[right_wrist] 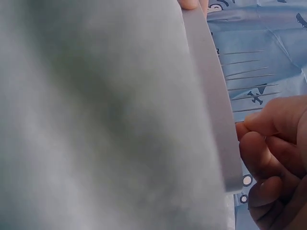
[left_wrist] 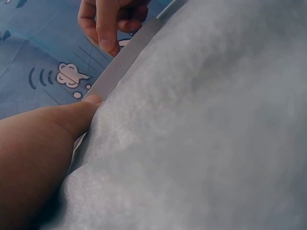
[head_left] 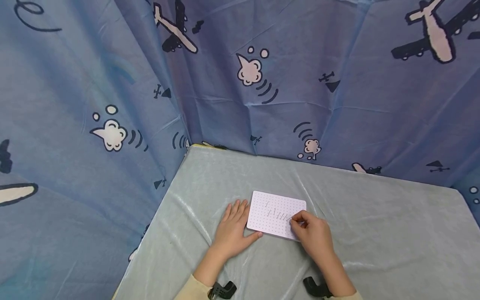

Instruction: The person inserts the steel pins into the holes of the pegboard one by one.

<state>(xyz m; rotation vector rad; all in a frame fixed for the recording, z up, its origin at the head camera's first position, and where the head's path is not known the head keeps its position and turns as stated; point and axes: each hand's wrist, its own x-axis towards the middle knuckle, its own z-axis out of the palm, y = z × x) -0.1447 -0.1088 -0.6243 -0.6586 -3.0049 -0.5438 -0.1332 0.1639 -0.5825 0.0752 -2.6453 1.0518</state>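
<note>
A pale pinkish-white board (head_left: 262,223) with a grid of small holes lies on the cloth-covered table. Several thin metal needles (right_wrist: 249,76) stand up from it, some slightly leaning. At the board's left end my left hand (head_left: 233,231) rests with its fingers straight, the thumb touching the front edge. My right hand (head_left: 315,233) is over the board's right part, thumb and forefinger pinched together close to the surface. A needle seems to be between these fingertips, mostly hidden by them. In the right wrist view, the other fingers of the right hand (right_wrist: 278,158) are curled in.
Grey plush cloth (head_left: 393,233) covers the table, with creases around the board. A blue curtain (head_left: 285,91) printed with planes and clouds hangs behind and at the left. Black wrist mounts (head_left: 225,290) sit on both forearms.
</note>
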